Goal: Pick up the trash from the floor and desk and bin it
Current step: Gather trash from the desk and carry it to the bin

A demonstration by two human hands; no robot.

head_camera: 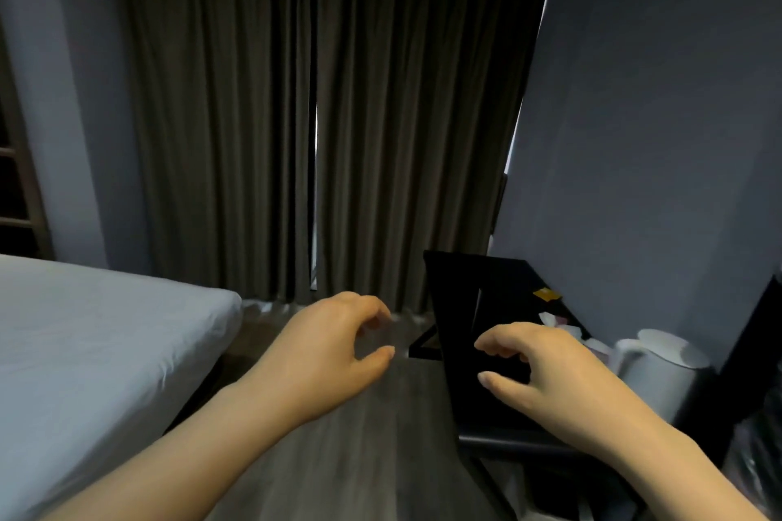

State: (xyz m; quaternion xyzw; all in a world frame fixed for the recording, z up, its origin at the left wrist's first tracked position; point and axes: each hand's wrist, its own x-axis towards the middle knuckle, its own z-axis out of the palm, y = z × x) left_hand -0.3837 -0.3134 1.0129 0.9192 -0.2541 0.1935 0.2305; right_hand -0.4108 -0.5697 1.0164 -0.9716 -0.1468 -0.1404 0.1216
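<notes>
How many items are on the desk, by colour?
Yellow: 1, a scrap
White: 2, a crumpled paper and a kettle
Pink: 1, a blurred piece
Total: 4 on the desk; more may lie behind the right hand.

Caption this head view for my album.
Left hand and right hand, both empty, hover before scraps on the black desk.

The room shows 1 left hand (334,347), 1 right hand (546,368), 2 dark curtains (220,118) (423,118), 1 bed (84,330), 1 black desk (508,275), 1 white kettle (660,368) and 1 yellow scrap (546,294).
</notes>
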